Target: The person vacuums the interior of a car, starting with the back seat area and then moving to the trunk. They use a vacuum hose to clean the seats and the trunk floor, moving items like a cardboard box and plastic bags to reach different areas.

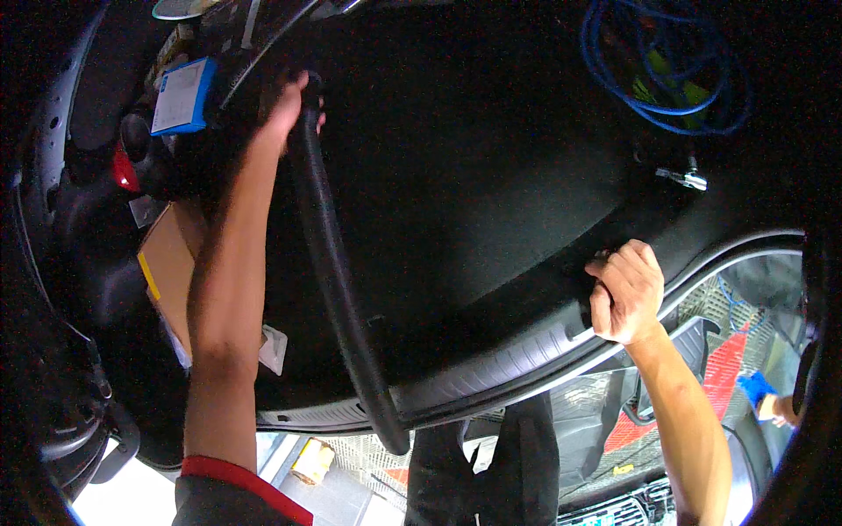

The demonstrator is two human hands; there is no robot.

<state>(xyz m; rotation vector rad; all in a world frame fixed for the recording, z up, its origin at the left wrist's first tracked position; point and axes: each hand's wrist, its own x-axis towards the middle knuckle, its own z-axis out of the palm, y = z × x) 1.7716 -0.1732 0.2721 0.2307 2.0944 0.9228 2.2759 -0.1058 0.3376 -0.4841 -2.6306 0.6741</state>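
Observation:
A long black tube [325,217] lies slantwise over the cargo floor of a car, its near end past the sill. My left hand [293,105] is closed around the tube's far end. My right hand [625,289] rests curled at the dark trim by the sill plate [490,371]. A small dark piece shows at its fingertips; whether the fingers grip it or the trim is hidden. The black cargo floor [421,197] spreads between my hands.
Left of the tube are a cardboard box [174,253], a blue and white box [181,95] and a white packet [273,348]. A coiled blue cable or hose [677,108] and a metal ratchet-like tool [684,179] lie right. Outside, a blue-gloved hand [760,394] shows.

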